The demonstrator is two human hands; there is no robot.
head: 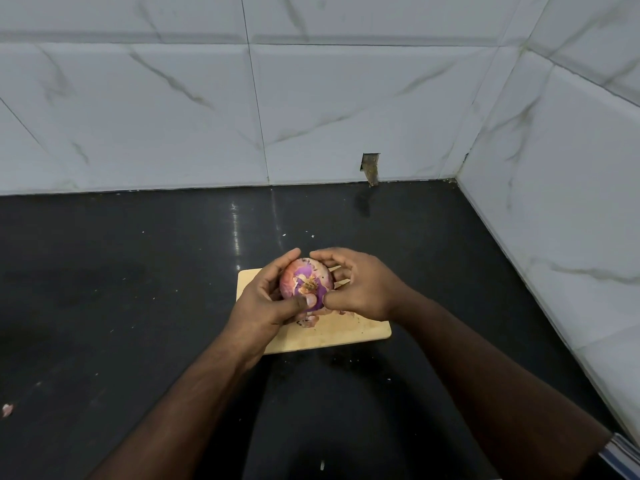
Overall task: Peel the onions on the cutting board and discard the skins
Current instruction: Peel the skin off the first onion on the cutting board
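One round red onion (306,284), purple flesh showing through patches of pinkish papery skin, is held above the pale wooden rectangular cutting board (367,332), root tuft facing the camera. The left hand (266,299) cups it from the left, fingers curled over the far side and thumb pressed across the near lower face. The right hand (356,285) closes on it from the right, fingertips at the top edge next to the left fingertips and thumb tucked low by the left thumb; whether it pinches a flap of skin or only steadies the bulb cannot be told.

Progress: peeling of this onion is part done. Purple flesh is bare around the root, yet dry skin clings to the left flank and around the root itself. A small heap of loose pinkish skin scraps (308,320) lies on the board directly beneath the hands. A further pink scrap (7,409) sits on the black polished stone counter (138,289), well to the left of the left forearm.

Outstanding, by judgement: strip the remaining skin, then gather and discard the scraps. No bin and no second onion are in view, so how many remain cannot be told.
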